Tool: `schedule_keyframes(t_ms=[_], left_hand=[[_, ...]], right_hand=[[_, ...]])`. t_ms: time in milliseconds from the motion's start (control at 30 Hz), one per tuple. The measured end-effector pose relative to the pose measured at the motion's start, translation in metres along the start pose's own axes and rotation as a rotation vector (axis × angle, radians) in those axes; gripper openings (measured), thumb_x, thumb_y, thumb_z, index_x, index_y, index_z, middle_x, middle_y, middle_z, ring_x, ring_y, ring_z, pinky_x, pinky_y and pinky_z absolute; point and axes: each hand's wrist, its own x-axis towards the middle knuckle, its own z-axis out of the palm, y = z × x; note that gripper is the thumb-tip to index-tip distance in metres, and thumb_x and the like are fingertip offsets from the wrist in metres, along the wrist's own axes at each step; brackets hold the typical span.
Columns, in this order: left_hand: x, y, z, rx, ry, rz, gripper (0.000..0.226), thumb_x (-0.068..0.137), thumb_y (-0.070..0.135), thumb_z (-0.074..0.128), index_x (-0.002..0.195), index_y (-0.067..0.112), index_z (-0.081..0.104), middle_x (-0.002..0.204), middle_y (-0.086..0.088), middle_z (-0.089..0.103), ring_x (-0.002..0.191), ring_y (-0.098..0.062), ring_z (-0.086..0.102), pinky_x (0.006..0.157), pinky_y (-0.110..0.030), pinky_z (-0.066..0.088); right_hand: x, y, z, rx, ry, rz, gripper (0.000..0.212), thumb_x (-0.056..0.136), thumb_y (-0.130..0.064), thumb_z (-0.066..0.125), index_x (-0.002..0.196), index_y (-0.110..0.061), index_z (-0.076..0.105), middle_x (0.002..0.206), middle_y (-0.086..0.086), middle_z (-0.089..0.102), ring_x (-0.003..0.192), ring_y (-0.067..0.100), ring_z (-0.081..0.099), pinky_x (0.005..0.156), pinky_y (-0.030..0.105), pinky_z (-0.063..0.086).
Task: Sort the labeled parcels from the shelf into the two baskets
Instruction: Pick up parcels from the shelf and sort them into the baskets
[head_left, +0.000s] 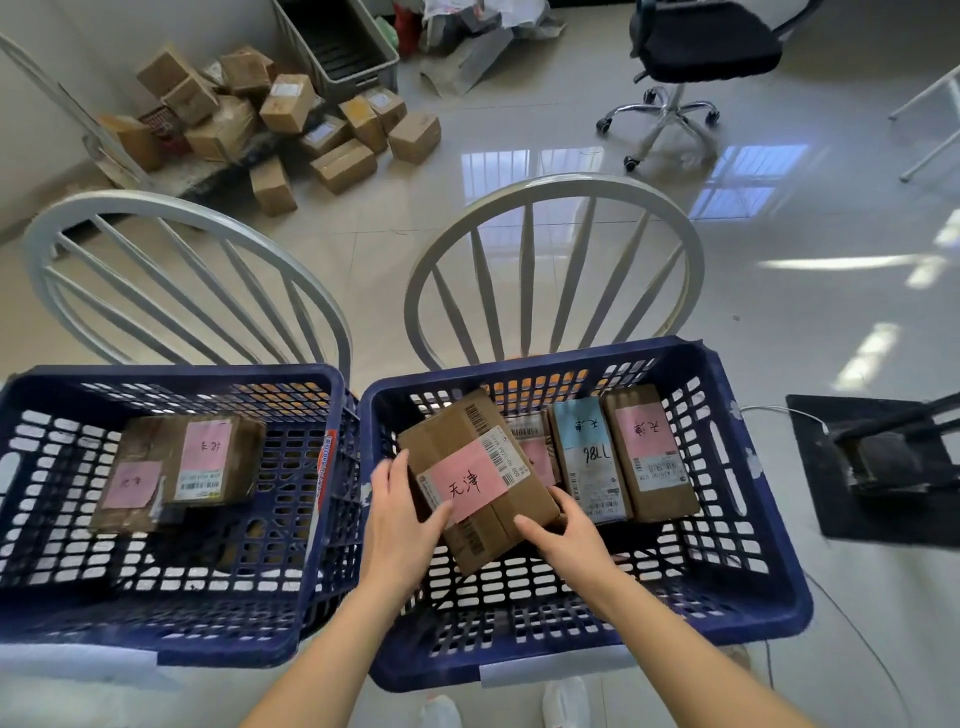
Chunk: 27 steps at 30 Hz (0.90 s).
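Observation:
Two dark blue baskets stand side by side on white chairs. Over the right basket (753, 582) I hold a brown parcel (457, 431) with a pink handwritten label. My left hand (402, 512) grips its left edge and my right hand (563, 527) grips its near right corner. Behind it in that basket lie three more parcels: a pink-labelled one (652, 452) at the right, a blue-labelled one (587, 452) beside it, and one (530, 434) mostly hidden. The left basket (291, 597) holds two pink-labelled parcels (208, 460), (130, 488). The shelf is out of view.
A heap of brown cardboard boxes (291, 119) lies on the floor at the far left next to a grey crate (358, 67). A black office chair (696, 57) stands at the far right. A black stand base (878, 467) sits on the floor right of the baskets.

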Motion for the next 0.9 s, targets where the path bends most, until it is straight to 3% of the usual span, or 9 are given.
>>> schedule_keyframes(t_ms=[67, 133, 267, 400, 500, 633, 733, 800, 900], left_hand=[[0.019, 0.003, -0.002, 0.065, -0.031, 0.026, 0.097, 0.085, 0.037, 0.078, 0.159, 0.020, 0.017, 0.167, 0.001, 0.009, 0.151, -0.019, 0.019, 0.119, -0.042, 0.028], [0.035, 0.007, -0.002, 0.135, -0.102, 0.042, 0.105, 0.083, 0.044, 0.077, 0.160, 0.021, 0.011, 0.168, 0.002, 0.005, 0.153, -0.018, 0.011, 0.122, -0.042, 0.021], [0.049, 0.021, -0.005, 0.257, -0.114, 0.023, 0.100, 0.079, 0.050, 0.077, 0.157, 0.023, 0.021, 0.149, -0.005, 0.036, 0.138, -0.025, 0.039, 0.108, -0.042, 0.042], [0.040, 0.034, -0.006, 0.266, -0.146, 0.085, 0.092, 0.076, 0.051, 0.076, 0.151, 0.042, 0.024, 0.123, 0.002, 0.037, 0.106, -0.019, 0.051, 0.081, -0.036, 0.054], [0.032, 0.044, 0.001, 0.278, -0.200, 0.156, 0.101, 0.073, 0.057, 0.077, 0.154, 0.045, 0.018, 0.138, 0.006, 0.040, 0.118, -0.018, 0.049, 0.090, -0.042, 0.055], [0.026, 0.058, 0.013, 0.247, -0.252, 0.212, 0.107, 0.068, 0.061, 0.081, 0.155, 0.044, 0.020, 0.155, 0.008, 0.036, 0.133, -0.022, 0.044, 0.108, -0.047, 0.044], [0.025, 0.068, 0.023, 0.220, -0.231, 0.209, 0.104, 0.069, 0.057, 0.083, 0.154, 0.044, 0.024, 0.154, 0.006, 0.038, 0.134, -0.022, 0.044, 0.109, -0.047, 0.044], [0.024, 0.076, 0.030, 0.217, -0.208, 0.213, 0.104, 0.069, 0.058, 0.083, 0.153, 0.044, 0.025, 0.152, 0.007, 0.039, 0.132, -0.021, 0.046, 0.106, -0.048, 0.047], [0.021, 0.090, 0.043, 0.213, -0.175, 0.214, 0.102, 0.070, 0.057, 0.082, 0.155, 0.040, 0.027, 0.151, 0.008, 0.039, 0.131, -0.019, 0.046, 0.105, -0.041, 0.047]], right_hand=[[0.001, 0.001, 0.004, -0.010, 0.014, 0.017, 0.077, 0.091, -0.040, 0.074, 0.156, -0.028, 0.032, 0.141, -0.003, 0.059, 0.128, 0.017, 0.054, 0.113, 0.043, 0.043], [0.003, 0.003, 0.005, 0.012, 0.012, 0.033, 0.083, 0.091, -0.043, 0.074, 0.158, -0.027, 0.028, 0.142, -0.003, 0.058, 0.130, 0.019, 0.053, 0.114, 0.046, 0.043], [0.004, 0.010, 0.002, 0.087, 0.016, 0.049, 0.085, 0.091, -0.034, 0.075, 0.159, -0.030, 0.025, 0.139, -0.003, 0.054, 0.131, 0.021, 0.053, 0.109, 0.051, 0.048], [-0.001, 0.003, -0.012, 0.169, 0.113, 0.019, 0.085, 0.092, -0.024, 0.073, 0.158, -0.036, 0.021, 0.145, 0.000, 0.053, 0.130, 0.022, 0.055, 0.108, 0.052, 0.049], [-0.009, -0.008, -0.034, 0.255, 0.240, -0.032, 0.086, 0.096, -0.013, 0.069, 0.160, -0.031, 0.016, 0.138, 0.005, 0.058, 0.127, 0.020, 0.057, 0.107, 0.047, 0.050], [-0.015, -0.024, -0.066, 0.204, 0.326, -0.135, 0.062, 0.092, -0.014, 0.074, 0.138, -0.035, 0.040, 0.134, 0.001, 0.065, 0.124, 0.016, 0.060, 0.101, 0.038, 0.054], [-0.022, -0.030, -0.086, 0.071, 0.257, -0.214, 0.083, 0.085, -0.018, 0.082, 0.149, -0.040, 0.033, 0.135, -0.012, 0.055, 0.122, 0.007, 0.052, 0.101, 0.029, 0.045], [-0.023, -0.030, -0.098, -0.050, 0.197, -0.248, 0.105, 0.079, -0.023, 0.088, 0.155, -0.050, 0.021, 0.136, -0.018, 0.048, 0.124, 0.006, 0.049, 0.104, 0.033, 0.045], [-0.022, -0.027, -0.113, -0.202, 0.179, -0.260, 0.113, 0.071, -0.026, 0.093, 0.154, -0.052, 0.021, 0.145, -0.017, 0.044, 0.133, 0.009, 0.046, 0.111, 0.043, 0.047]])
